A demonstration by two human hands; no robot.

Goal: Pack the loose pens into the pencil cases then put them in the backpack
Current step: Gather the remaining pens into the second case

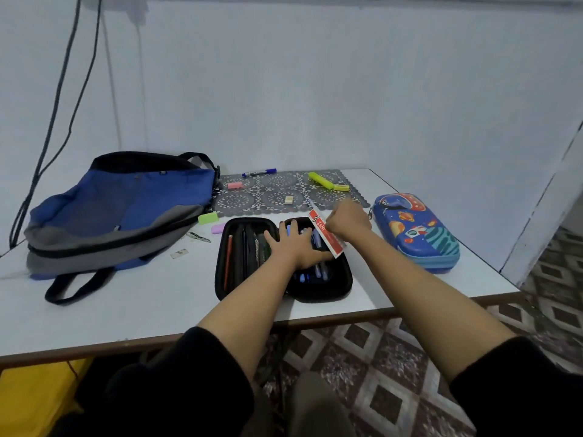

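Our hands at the open black case, mid-counter

Our left hand [291,244] lies flat, fingers spread, across the hard-shell black pencil case [252,288], whose pens run lengthwise toward twelve o'clock. Our right hand [347,220] is fisted on a flat red pen packet [326,236] slanting from eleven to five. The soft blue backpack [120,206] slumps at nine o'clock; the glossy space-print case [416,231] sits at three.

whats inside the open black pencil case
The black pencil case lies open: its left half holds a red pencil and dark pens, its right half blue pens. The left hand lies flat across the middle, covering whatever is beneath it.
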